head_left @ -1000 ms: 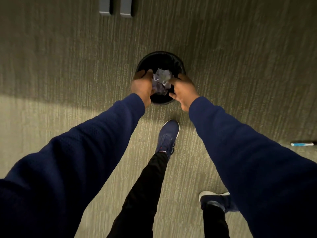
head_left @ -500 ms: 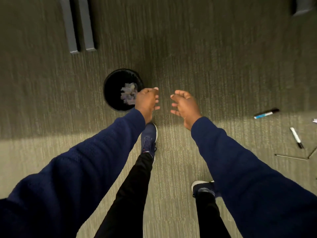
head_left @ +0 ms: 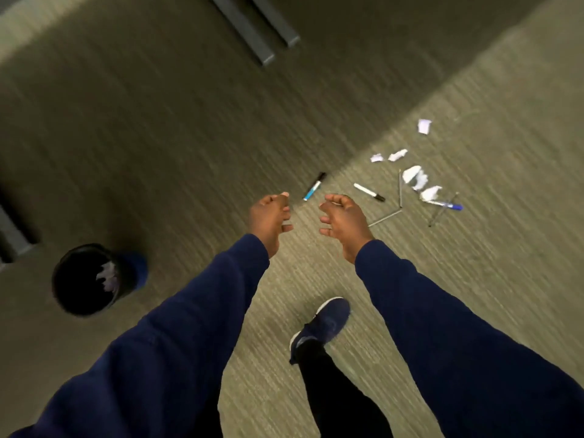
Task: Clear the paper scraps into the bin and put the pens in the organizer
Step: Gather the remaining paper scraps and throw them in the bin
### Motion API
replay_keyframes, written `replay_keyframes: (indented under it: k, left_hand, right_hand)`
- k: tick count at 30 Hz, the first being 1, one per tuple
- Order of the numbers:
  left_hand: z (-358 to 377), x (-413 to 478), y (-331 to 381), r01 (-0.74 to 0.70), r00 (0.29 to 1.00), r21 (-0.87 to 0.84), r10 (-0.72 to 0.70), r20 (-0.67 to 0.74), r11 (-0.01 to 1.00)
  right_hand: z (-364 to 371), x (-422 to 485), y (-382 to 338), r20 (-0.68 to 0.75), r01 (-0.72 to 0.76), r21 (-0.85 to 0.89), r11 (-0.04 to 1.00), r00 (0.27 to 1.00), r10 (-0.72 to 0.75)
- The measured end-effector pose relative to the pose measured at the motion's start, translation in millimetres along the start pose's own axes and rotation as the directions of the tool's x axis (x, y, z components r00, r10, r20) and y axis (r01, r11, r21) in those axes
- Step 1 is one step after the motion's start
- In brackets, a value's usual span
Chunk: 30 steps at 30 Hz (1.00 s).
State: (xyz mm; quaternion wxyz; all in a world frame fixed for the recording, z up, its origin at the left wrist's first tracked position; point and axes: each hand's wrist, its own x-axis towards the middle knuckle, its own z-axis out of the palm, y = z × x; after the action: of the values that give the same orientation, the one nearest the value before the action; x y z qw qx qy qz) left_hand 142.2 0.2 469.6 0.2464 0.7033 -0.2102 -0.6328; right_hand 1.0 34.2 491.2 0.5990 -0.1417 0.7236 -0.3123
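A black round bin (head_left: 68, 298) stands on the carpet at the lower left with crumpled paper (head_left: 107, 278) inside. My left hand (head_left: 270, 221) and my right hand (head_left: 343, 221) hang empty above the floor, fingers loosely curled and apart. Just beyond them lie a blue-barrelled marker (head_left: 313, 187) and a white marker with a black cap (head_left: 368, 192). Further right are thin silver pens (head_left: 400, 188), a blue pen (head_left: 447, 204) and several white paper scraps (head_left: 417, 178). No organizer is in view.
Dark grey furniture legs (head_left: 252, 30) rest on the carpet at the top, and another dark base (head_left: 12, 238) sits at the left edge. My blue shoe (head_left: 325, 324) and black trouser leg are below my hands.
The crumpled paper left both hands and lies in the bin. My view swung right, so the bin moved to the lower left and the pens and scraps came into sight.
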Motion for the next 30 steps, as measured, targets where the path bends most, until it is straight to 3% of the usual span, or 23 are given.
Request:
replay_keyframes:
  k: [10,17,22,30]
  left_hand:
    - [181,1,19,-0.075,0.981,0.251,0.027,0.191,0.965]
    - [250,35,-3,0.054,0.973,0.373,-0.133,0.19,0.926]
    - [290,52,-5,0.053,0.958,0.527,-0.191,0.212,0.848]
    - [382,108,-28,-0.099,0.952,0.684,-0.13,0.275,0.723]
  right_hand:
    - [-145,50,11,-0.138,-0.05,0.215,0.975,0.987,0.081]
    - [-211,84,16,-0.18,-0.166,0.274,0.947,0.959,0.22]
    - [-256,110,6,-0.237,-0.221,0.242,0.945,0.931,0.279]
    - [-321,214,14,-0.285,-0.209,0.114,0.971,0.93,0.234]
